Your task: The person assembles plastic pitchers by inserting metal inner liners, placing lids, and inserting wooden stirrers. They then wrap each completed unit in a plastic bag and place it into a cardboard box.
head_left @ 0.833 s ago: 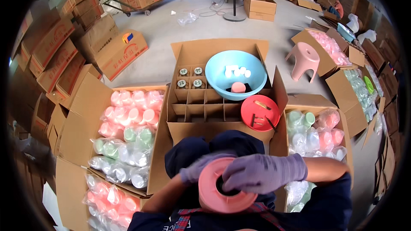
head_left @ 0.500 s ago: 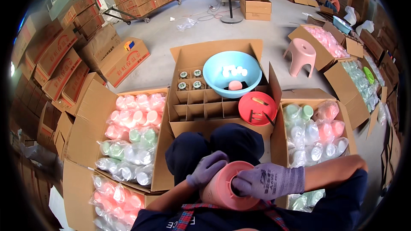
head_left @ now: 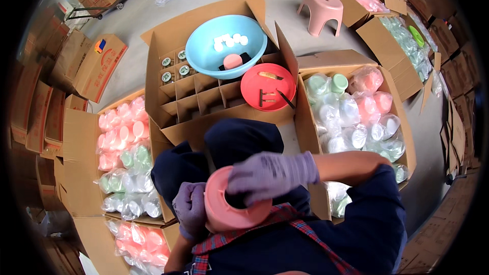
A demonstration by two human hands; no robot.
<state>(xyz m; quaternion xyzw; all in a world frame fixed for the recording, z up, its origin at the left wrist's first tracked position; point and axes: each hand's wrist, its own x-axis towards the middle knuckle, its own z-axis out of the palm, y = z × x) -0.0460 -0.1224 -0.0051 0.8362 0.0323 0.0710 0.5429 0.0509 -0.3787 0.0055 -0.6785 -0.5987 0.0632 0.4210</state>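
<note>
Head view: a round pink plastic lid [head_left: 232,203] is held close before the partitioned cardboard box [head_left: 204,97]. The left hand [head_left: 190,209] grip is curled around its rim; the right hand [head_left: 267,175] fingers are pressed into its hollow.

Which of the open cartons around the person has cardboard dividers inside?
The middle carton straight ahead, the one carrying the blue basin and red lid. Its grid of cells holds a few jars at the far-left corner; the side cartons hold loose bagged containers.
</note>
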